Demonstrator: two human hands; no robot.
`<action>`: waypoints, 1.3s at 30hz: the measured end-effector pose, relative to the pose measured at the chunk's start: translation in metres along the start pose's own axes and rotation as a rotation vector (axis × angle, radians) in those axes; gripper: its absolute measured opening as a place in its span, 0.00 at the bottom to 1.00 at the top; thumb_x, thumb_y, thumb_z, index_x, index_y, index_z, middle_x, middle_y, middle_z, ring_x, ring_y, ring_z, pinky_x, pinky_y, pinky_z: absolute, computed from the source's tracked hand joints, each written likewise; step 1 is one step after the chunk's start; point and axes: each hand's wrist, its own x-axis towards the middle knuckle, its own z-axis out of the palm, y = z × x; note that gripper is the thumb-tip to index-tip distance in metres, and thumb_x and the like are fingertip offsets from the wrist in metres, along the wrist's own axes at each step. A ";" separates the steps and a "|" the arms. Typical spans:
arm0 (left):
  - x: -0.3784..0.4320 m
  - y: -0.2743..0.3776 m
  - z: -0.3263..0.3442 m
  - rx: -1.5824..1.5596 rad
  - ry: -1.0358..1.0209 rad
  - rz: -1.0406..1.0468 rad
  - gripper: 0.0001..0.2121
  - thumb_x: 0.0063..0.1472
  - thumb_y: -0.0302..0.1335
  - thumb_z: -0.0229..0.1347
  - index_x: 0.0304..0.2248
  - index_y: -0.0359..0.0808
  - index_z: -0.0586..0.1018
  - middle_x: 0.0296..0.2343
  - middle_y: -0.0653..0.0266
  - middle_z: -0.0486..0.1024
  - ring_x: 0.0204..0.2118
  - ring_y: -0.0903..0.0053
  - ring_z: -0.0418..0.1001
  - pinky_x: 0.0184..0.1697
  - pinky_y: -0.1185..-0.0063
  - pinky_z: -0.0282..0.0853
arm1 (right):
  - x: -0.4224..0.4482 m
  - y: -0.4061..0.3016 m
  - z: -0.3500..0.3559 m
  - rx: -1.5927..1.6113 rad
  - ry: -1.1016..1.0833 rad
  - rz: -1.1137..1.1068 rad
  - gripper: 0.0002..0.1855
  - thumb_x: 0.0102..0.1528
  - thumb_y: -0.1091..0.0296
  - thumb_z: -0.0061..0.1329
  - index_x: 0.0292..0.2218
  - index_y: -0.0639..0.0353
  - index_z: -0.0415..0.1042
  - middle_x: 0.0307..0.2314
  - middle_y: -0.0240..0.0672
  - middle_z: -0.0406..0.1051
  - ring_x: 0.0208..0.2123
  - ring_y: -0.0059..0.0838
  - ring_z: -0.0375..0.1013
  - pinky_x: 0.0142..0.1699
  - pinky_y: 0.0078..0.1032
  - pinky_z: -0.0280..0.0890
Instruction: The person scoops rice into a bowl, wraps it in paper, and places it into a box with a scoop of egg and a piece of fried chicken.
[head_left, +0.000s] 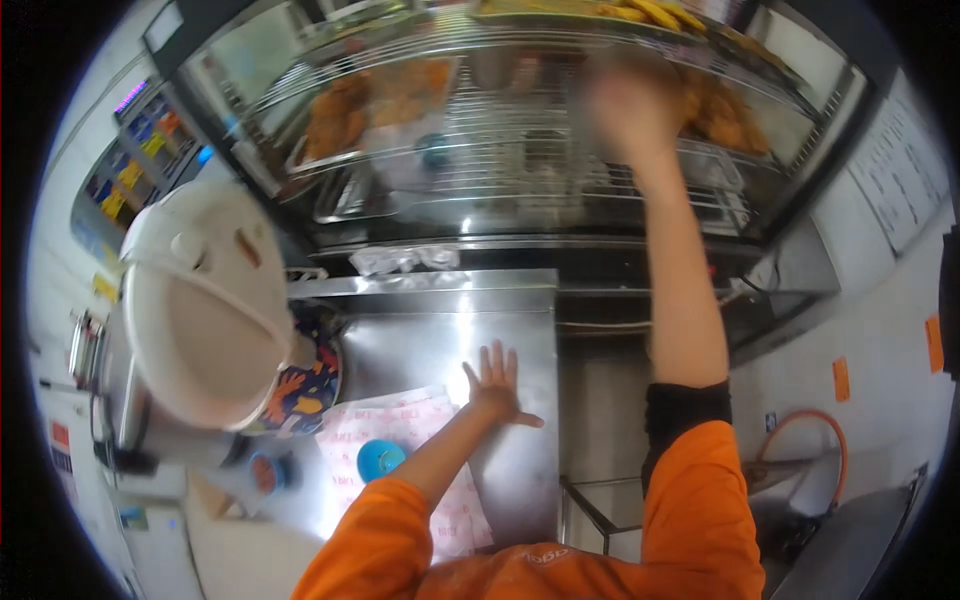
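My left hand (496, 391) is spread over the stainless steel counter (517, 472), fingers apart and holding nothing. Beside its wrist lie sheets of printed wrapping paper (352, 427), with a small blue bowl (380, 459) on top. My right arm stretches up to a food display case (495, 241). There my right hand (626, 101) is too blurred to show its fingers or anything in them. Close to its right is golden-brown fried food (724, 112) on the wire rack (510, 161).
A white lidded appliance, apparently a rice cooker (214, 300), stands on the left beside a colourful patterned round surface (304, 375). Another small blue container (266, 472) holds reddish contents. More fried food (337, 112) sits left in the case. An orange hose (836, 442) curves at right.
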 end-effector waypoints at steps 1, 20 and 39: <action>0.001 0.003 -0.006 -0.035 -0.050 -0.002 0.66 0.30 0.67 0.54 0.57 0.33 0.30 0.56 0.47 0.20 0.59 0.53 0.18 0.54 0.48 0.23 | -0.004 -0.006 -0.007 -0.007 -0.094 0.027 0.13 0.52 0.66 0.46 0.37 0.65 0.70 0.29 0.32 0.74 0.23 0.16 0.68 0.27 0.13 0.62; 0.006 0.006 0.002 -0.026 -0.016 0.034 0.68 0.27 0.68 0.53 0.57 0.33 0.30 0.56 0.47 0.20 0.59 0.52 0.19 0.54 0.47 0.25 | -0.002 0.041 -0.214 -0.235 0.526 0.025 0.17 0.54 0.67 0.45 0.44 0.65 0.66 0.35 0.37 0.70 0.29 0.19 0.69 0.30 0.16 0.64; -0.001 -0.003 0.006 -0.063 0.136 0.060 0.65 0.28 0.62 0.59 0.58 0.35 0.37 0.58 0.47 0.31 0.61 0.55 0.28 0.57 0.52 0.30 | -0.026 0.031 -0.187 -0.960 0.181 -0.285 0.42 0.43 0.44 0.54 0.50 0.68 0.60 0.48 0.51 0.61 0.52 0.44 0.58 0.53 0.36 0.54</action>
